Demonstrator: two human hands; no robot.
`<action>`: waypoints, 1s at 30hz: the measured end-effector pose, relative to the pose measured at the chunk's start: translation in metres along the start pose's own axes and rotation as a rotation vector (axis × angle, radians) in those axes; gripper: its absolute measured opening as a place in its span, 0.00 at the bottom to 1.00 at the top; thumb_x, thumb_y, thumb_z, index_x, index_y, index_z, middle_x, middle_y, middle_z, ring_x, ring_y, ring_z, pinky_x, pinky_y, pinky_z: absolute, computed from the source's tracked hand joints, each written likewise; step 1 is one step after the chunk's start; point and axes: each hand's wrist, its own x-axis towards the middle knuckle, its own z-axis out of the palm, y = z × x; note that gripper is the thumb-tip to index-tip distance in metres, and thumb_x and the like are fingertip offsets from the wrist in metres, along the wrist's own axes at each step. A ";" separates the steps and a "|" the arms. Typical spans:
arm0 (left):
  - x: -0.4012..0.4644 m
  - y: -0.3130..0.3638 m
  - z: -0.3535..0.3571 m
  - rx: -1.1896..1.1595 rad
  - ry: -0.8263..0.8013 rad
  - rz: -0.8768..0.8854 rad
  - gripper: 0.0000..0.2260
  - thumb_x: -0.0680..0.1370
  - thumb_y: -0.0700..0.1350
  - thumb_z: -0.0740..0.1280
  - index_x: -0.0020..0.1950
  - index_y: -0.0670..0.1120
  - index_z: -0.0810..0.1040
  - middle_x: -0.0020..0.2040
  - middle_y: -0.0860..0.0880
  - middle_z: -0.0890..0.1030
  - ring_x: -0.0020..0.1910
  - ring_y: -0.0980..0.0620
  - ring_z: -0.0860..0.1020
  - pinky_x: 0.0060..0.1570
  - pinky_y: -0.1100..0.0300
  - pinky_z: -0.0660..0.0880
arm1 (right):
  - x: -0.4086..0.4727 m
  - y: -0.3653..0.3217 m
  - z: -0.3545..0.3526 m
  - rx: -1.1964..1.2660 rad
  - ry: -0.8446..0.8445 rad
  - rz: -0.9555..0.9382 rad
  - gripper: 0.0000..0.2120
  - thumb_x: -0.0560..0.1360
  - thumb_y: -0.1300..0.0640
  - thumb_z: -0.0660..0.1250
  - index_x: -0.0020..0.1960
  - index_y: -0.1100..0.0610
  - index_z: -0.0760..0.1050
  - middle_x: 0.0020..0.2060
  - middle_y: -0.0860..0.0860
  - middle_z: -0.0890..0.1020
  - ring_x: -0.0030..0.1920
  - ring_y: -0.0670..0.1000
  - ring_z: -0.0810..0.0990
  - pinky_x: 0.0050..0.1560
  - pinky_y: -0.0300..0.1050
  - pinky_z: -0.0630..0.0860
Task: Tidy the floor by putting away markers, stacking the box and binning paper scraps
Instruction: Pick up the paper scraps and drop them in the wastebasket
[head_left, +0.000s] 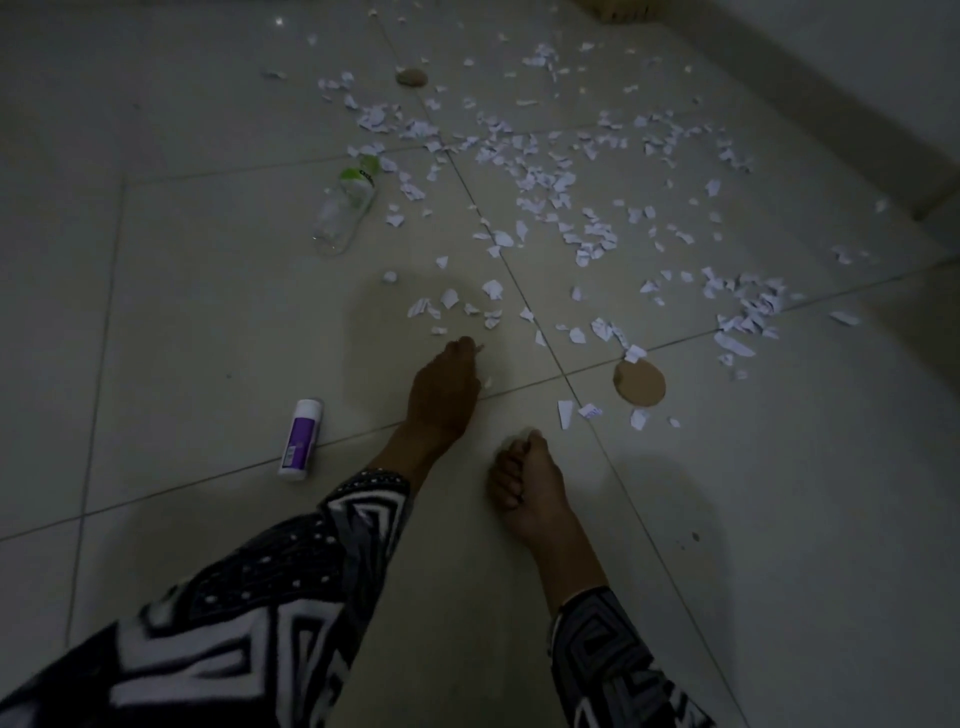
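Dim light, tiled floor (208, 322). Scraps (545, 176) of white paper scattered thickly from 11 o'clock round to 2 o'clock of the hands, thinning toward the near tiles.

Left hand (441, 395) reaches forward, fingers curled down at the tip, pinching something small against the floor; a sliver of white shows at its 3 o'clock edge. Right hand (524, 483) sits nearer the body, fingers folded into a loose fist; a bit of white at its top suggests gathered scraps inside, though I cannot tell how much.

Glue stick (300, 439) lies at 9 o'clock of the left hand, well apart. Clear bottle (345, 208) on its side at 11 o'clock. Cardboard disc (640, 382) at 3 o'clock, with a second disc (412, 78) far off at 12 o'clock. No bin, markers or box clearly in view.

Step in hand, as I judge it: picking scraps. To do it well:
- clear the near loose pieces first, then work outward to the dense patch
- sweep the dense clusters together with a flat palm, since pinching singly is slow
- transfer to the fist often; an overfull fist will shed
- check grout lines, where thin slivers hide in this light
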 end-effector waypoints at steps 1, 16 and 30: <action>0.001 -0.008 -0.007 -0.126 0.018 -0.083 0.15 0.80 0.40 0.61 0.66 0.39 0.73 0.60 0.39 0.77 0.57 0.39 0.76 0.53 0.51 0.71 | -0.001 0.000 -0.001 0.021 -0.016 0.000 0.23 0.85 0.45 0.52 0.34 0.53 0.63 0.23 0.48 0.62 0.17 0.45 0.57 0.16 0.32 0.52; -0.052 0.022 -0.044 -0.627 -0.573 -0.244 0.08 0.77 0.42 0.72 0.54 0.42 0.79 0.45 0.45 0.81 0.37 0.49 0.80 0.34 0.57 0.79 | -0.007 0.002 -0.003 0.242 -0.193 0.103 0.36 0.78 0.30 0.54 0.63 0.59 0.79 0.52 0.59 0.84 0.47 0.57 0.82 0.40 0.48 0.81; -0.005 0.016 -0.001 -0.187 -0.173 -0.087 0.17 0.81 0.41 0.63 0.70 0.40 0.69 0.66 0.39 0.68 0.64 0.40 0.68 0.57 0.49 0.71 | -0.027 -0.032 -0.038 0.394 -0.190 0.052 0.20 0.83 0.56 0.61 0.68 0.70 0.71 0.62 0.67 0.79 0.59 0.62 0.82 0.51 0.53 0.84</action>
